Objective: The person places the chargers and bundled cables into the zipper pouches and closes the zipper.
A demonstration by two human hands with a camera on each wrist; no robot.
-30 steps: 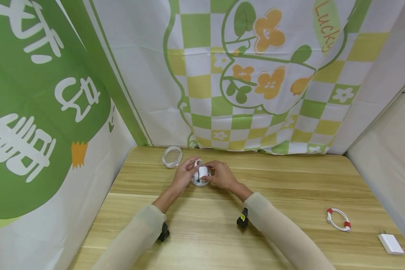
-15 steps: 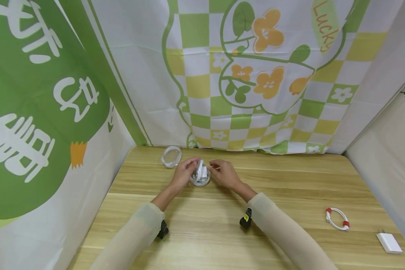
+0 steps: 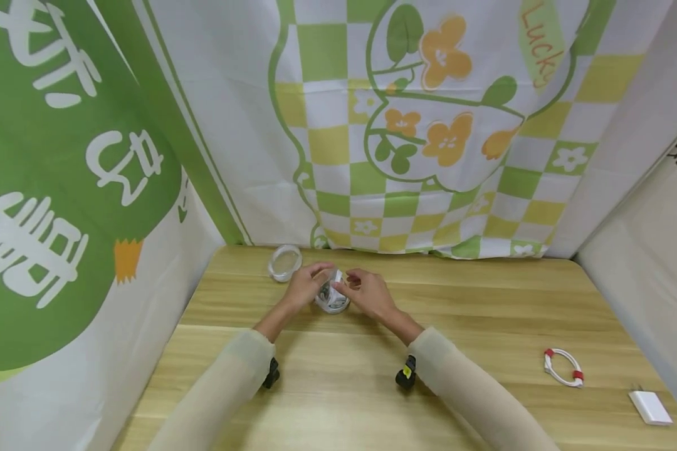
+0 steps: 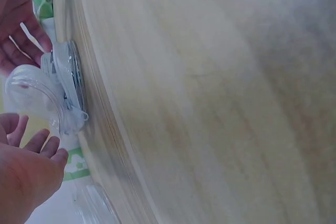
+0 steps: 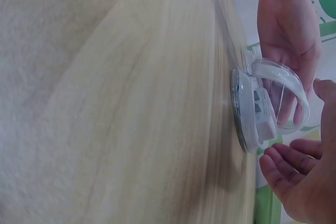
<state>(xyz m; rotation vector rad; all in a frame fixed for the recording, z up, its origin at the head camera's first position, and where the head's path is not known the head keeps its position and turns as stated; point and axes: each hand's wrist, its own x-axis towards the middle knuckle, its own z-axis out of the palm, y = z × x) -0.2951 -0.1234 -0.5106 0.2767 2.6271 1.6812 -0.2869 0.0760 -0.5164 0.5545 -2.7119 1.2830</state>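
A round clear plastic case point(image 3: 331, 305) lies on the table with its hinged lid point(image 5: 282, 72) raised part way. Inside are a white charger point(image 5: 265, 115) and a coiled cable, partly hidden by the lid and fingers. My left hand point(image 3: 303, 288) stands at the lid's left side, fingers loosely bent and set against or just behind it. From the other side my right hand point(image 3: 370, 295) reaches in, its thumb over the lid in the head view. In the right wrist view the right fingers point(image 5: 286, 167) lie relaxed beside the case, gripping nothing.
Another round clear case point(image 3: 284, 263) sits at the back left of the table. Toward the right lie a coiled white cable point(image 3: 564, 368) with red ties and a white charger with prongs point(image 3: 650, 407). A printed curtain point(image 3: 429, 207) hangs along the back edge.
My right hand lets go of the charger in the case and draws back, then comes in again with its thumb at the lid. The lid, upright before, leans over the charger now.
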